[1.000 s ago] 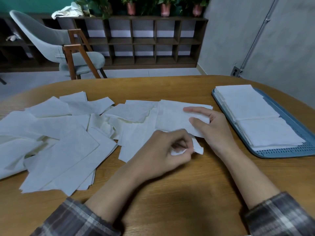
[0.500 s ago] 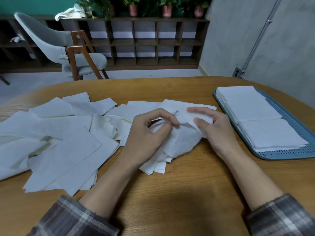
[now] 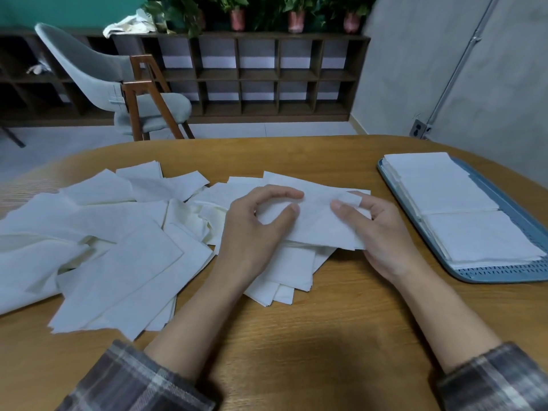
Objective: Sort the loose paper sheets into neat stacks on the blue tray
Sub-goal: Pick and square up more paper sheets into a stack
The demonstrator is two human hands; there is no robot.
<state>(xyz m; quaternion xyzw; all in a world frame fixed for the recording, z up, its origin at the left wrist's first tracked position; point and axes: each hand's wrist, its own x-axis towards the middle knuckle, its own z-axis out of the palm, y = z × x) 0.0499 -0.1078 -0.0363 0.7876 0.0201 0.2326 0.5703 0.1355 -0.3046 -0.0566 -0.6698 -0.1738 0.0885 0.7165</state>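
- Both hands work over a wooden table (image 3: 296, 345): the left hand (image 3: 261, 229) curls thumb and forefinger onto one end of a white sheet (image 3: 318, 223), while the right hand (image 3: 385, 235) pinches the other end, thumb on top.
- Held between them, the sheet sits just above a heap of loose sheets (image 3: 112, 232) that spreads away to the person's left.
- Off to the right lies the blue tray (image 3: 504, 277), already bearing two squared stacks (image 3: 439, 188), one behind the other.
- The step in hand appears to be freeing a single sheet. It calls for light, even tension so the thin paper does not crease, and for lining its edges up with a stack before letting go.
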